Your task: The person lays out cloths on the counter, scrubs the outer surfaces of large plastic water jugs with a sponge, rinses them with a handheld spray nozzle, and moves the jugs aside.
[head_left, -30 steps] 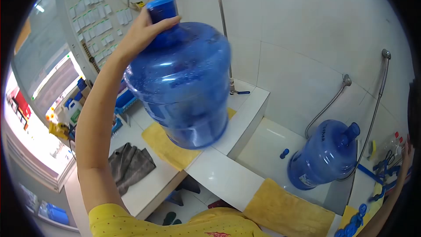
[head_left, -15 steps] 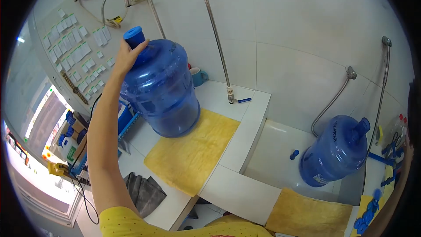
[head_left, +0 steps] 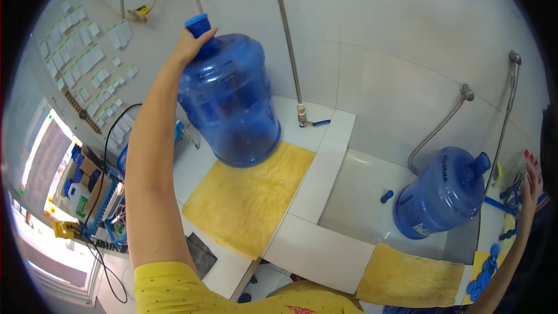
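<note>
With its fingers wrapped partway round the neck, the left hand grips a large blue water jug, upper left of the frame. Jug has a light blue cap, stands slightly tilted, base over the far edge of a yellow cloth on the white counter. Right hand is at the far right edge, near red-capped bottles and blue tools; fingers look loosely extended, can't tell if they hold anything. Second blue jug leans in the white basin, right of center, small blue object just beside it. Another yellow cloth lies on the basin's front edge, lower right. Blue caps sit right of that. Dark gray cloth lower left of center, partly behind the left arm.
</note>
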`<action>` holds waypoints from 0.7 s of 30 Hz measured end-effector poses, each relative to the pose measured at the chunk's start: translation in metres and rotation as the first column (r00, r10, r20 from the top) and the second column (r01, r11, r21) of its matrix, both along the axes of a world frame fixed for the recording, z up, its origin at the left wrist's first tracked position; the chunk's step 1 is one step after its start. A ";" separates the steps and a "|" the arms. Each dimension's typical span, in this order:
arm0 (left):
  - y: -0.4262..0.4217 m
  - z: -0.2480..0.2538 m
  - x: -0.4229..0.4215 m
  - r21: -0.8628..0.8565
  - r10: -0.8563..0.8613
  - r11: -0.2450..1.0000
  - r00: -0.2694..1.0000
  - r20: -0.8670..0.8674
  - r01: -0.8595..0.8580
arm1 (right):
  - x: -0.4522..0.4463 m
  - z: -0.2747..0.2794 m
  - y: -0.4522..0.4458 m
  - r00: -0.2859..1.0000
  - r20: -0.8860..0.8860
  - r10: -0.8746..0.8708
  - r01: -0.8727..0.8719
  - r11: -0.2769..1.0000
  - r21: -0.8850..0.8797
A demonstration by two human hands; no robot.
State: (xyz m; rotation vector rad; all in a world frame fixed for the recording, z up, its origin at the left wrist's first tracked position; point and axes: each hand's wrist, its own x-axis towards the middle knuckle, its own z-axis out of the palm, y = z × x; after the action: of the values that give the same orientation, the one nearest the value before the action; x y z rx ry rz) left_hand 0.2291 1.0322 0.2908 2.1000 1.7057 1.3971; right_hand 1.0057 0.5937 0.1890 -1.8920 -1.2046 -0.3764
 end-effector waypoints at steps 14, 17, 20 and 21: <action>-0.295 -0.133 -0.001 0.139 0.079 0.990 0.701 -0.709 0.029 | -0.386 -0.064 0.058 0.080 -0.551 0.831 -0.929 -0.139 -0.344; -0.357 -0.209 -0.043 -0.288 0.023 0.934 0.838 -0.546 -0.213 | -0.448 -0.049 0.060 -0.290 -0.767 0.572 -0.768 -0.617 -0.171; -0.410 -0.288 -0.088 -0.191 0.435 0.707 0.631 -0.643 -0.681 | -0.518 -0.020 0.046 -0.792 -0.503 0.347 -0.539 -0.784 0.308; -0.424 -0.304 -0.098 -0.184 0.542 0.632 0.599 -0.589 -0.753 | -0.533 -0.003 0.046 -0.840 -0.447 0.307 -0.486 -0.791 0.371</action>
State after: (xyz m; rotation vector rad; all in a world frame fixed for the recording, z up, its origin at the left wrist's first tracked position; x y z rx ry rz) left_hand 0.1312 0.6078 -0.0129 1.6827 2.9054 0.4317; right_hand 0.4729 0.6393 0.1864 0.4758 -2.0323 1.7544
